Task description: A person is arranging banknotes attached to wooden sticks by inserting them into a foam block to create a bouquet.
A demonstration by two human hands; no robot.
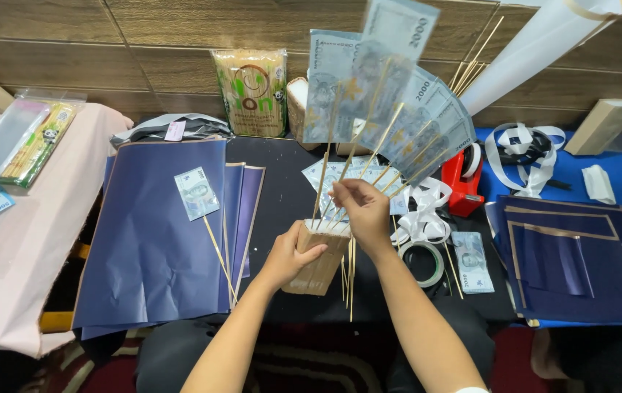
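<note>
The left hand point(290, 256) is closed around a tan block point(319, 256), thumb on the near face and fingers wrapped behind, so that the block is held upright just above the black table point(282, 191). The right hand point(364, 211) is pinched shut, fingertips together, on the thin wooden skewers point(334, 191) where they enter the block's top. That grip sits directly above and slightly to the right of the block, touching the sticks near their lower ends.

From the pinch the skewers run upward and away, their long axes fanning from nearly vertical on the left to leaning right on the far side. Each stick carries a grey-blue banknote point(398, 94) at its top, and the notes overlap in a fan well above both hands. The right hand is the nearer one to the sticks; the left hand is concerned only with the block.

More bare skewers point(349, 280) lie on the table just below the block, pointing toward the person. To the left, a single note on a stick point(198, 193) rests on dark blue paper sheets point(147, 240). To the right lie a roll of clear tape point(427, 263), white ribbon point(424, 207), a red tape dispenser point(462, 180) and another loose note point(471, 260), with more blue sheets point(580, 262) beyond. A packet of skewers point(251, 91) leans against the back wall.
</note>
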